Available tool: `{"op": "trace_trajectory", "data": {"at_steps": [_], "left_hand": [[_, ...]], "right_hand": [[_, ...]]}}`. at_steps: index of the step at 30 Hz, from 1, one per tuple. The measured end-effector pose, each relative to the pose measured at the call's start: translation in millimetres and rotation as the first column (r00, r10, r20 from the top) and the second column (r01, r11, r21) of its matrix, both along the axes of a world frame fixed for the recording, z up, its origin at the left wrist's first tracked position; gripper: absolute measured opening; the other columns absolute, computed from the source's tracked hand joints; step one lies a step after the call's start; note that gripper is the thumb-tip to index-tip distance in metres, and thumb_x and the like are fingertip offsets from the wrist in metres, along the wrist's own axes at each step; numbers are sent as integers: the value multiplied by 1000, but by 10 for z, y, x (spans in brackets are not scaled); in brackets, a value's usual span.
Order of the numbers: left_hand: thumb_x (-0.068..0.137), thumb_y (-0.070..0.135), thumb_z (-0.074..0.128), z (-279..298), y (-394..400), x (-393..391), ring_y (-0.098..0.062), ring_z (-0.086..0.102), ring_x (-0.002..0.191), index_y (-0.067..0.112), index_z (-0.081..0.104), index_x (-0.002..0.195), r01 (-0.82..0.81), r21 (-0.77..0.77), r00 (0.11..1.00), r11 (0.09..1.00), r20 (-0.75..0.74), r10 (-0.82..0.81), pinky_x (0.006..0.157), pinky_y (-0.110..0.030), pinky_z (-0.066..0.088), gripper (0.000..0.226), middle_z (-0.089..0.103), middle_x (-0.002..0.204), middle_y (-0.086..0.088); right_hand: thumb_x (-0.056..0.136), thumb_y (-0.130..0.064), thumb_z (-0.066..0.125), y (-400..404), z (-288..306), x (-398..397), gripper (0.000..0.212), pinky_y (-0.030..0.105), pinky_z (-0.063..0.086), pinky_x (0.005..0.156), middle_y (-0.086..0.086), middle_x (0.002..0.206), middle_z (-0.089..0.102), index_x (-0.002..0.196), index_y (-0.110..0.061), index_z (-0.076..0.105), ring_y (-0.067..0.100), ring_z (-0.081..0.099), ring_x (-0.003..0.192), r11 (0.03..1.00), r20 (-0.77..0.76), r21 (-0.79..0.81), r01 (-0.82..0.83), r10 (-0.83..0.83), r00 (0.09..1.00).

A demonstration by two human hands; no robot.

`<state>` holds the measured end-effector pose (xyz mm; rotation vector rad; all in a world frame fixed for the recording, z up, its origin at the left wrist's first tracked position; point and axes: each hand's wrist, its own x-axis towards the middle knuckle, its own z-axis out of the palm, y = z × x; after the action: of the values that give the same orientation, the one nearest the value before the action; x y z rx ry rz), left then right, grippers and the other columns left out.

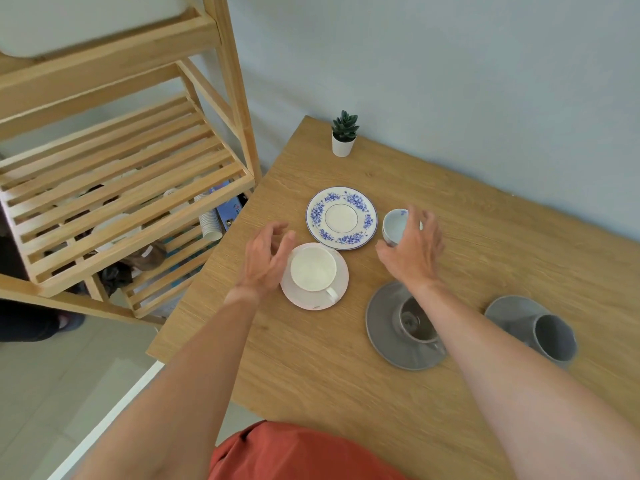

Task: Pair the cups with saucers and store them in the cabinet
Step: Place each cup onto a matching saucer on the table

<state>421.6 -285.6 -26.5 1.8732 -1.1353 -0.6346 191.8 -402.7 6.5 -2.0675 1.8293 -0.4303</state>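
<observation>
A white cup (pixel 312 268) stands on a white saucer (pixel 332 299) near the table's left side. My left hand (pixel 266 258) hovers open just left of it, fingers curled, apart from the cup. Behind it lies a bare blue-flowered saucer (pixel 341 218). To its right stands a matching blue-flowered cup (pixel 394 225); my right hand (pixel 414 251) curves around it, thumb at its base, and whether it grips the cup is unclear. A grey cup (pixel 414 322) sits on a grey saucer (pixel 381 327) under my right forearm. Another grey cup (pixel 554 337) rests on a second grey saucer (pixel 512 311).
A slatted wooden shelf unit (pixel 121 174) stands left of the wooden table (pixel 311 375), with dishes and stacked paper cups (pixel 209 220) on a lower level. A small potted succulent (pixel 343 135) stands at the table's far corner by the wall.
</observation>
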Motion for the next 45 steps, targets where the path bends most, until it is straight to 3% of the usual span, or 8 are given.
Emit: {"op": "trace_trajectory", "data": {"at_steps": [4,9,17,22,34,38,42,45], "left_hand": [[99,37,48,83,-309,17,-13,62,91,17,64,115,-76,196,997,978,22,73,80,-28,45,30,62,86,11],[95,42,55,64,-642,77,-13,62,95,24,55,128,38,343,999,939,-30,-30,86,-34,48,37,67,95,4],[86,30,70,-33,-961,13,-13,67,97,39,56,117,141,350,983,926,-158,-90,91,-45,54,35,74,71,9],[87,23,71,51,-1041,-100,-4,70,74,30,59,120,159,325,980,932,-168,-109,86,-38,58,36,73,73,3],[86,27,68,24,-1111,-125,-7,71,82,27,60,122,204,359,976,911,-141,-163,90,-38,54,36,74,79,5],[86,28,67,45,-1181,-195,-17,72,73,21,56,121,224,399,968,889,-198,-155,76,-39,60,37,73,93,-1],[96,21,59,102,-1223,-291,-14,71,61,21,46,118,266,439,937,858,-325,-124,55,-27,53,25,73,86,-4],[97,19,56,102,-1257,-335,-13,70,59,21,43,116,260,440,926,859,-365,-94,52,-25,51,23,72,84,-5]], "right_hand": [[74,-28,76,-88,-63,-37,82,46,39,103,13,135,38,142,-16,32,34,45,124,996,7,94,-9,8,1000],[71,-31,81,-248,-19,-32,72,40,45,91,9,124,43,129,-12,44,33,55,110,994,67,90,59,-65,996],[70,-34,82,-336,38,206,77,38,47,92,4,121,43,135,-16,44,19,49,105,997,182,-17,-74,76,980],[69,-32,84,-324,-41,349,78,39,46,95,5,122,44,134,-15,45,24,51,112,989,158,3,-146,144,977],[65,-32,86,-333,-102,378,86,45,40,103,2,134,51,139,-18,43,23,47,126,987,220,42,-156,143,965],[54,-51,85,-287,-149,327,88,44,31,104,-4,135,45,130,-28,47,19,42,130,995,156,90,-34,19,988],[58,-38,90,-278,-215,285,70,30,31,105,5,137,41,118,-20,59,26,37,132,983,343,182,36,-98,934],[59,-33,91,-303,-218,261,65,25,27,99,7,136,43,115,-20,61,25,37,131,980,375,197,29,-103,921]]}}
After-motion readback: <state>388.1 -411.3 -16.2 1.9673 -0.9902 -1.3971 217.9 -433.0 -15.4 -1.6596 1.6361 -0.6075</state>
